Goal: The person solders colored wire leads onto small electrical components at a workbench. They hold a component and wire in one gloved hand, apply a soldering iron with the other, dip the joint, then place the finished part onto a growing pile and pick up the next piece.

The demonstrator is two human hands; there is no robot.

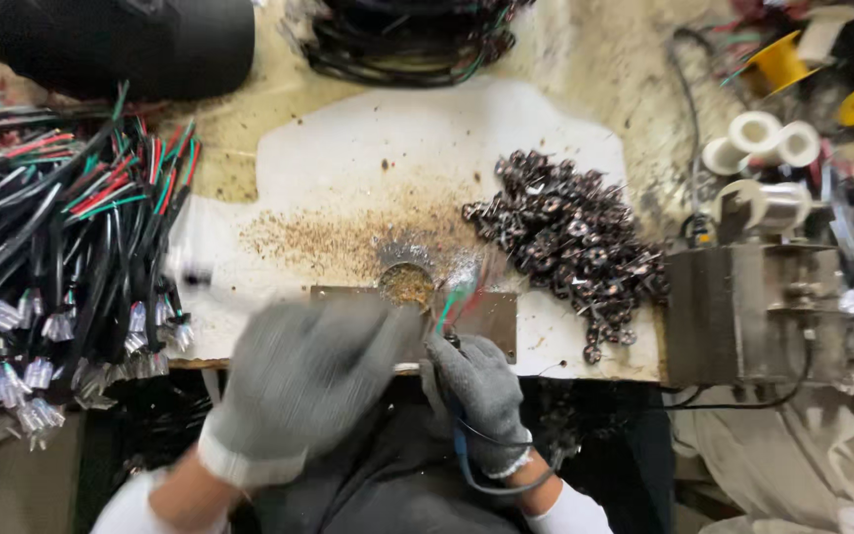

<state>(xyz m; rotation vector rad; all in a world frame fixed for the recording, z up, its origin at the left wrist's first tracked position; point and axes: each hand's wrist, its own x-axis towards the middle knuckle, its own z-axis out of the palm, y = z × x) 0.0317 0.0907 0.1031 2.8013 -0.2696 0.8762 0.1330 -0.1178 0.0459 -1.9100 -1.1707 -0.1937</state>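
The right hand [481,391], gloved grey, pinches thin coloured wires [452,302] at the metal plate [486,314]; the blurred left hand [303,381] hovers half-curled, its grip unclear. Small dark coils [570,237] lie at two o'clock, a cable bundle [61,247] at nine

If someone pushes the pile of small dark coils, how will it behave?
The pile of small dark coils would likely scatter, being loose pieces. Each ring-shaped coil may roll. Strays already lie near the white sheet edge, so some could fall.
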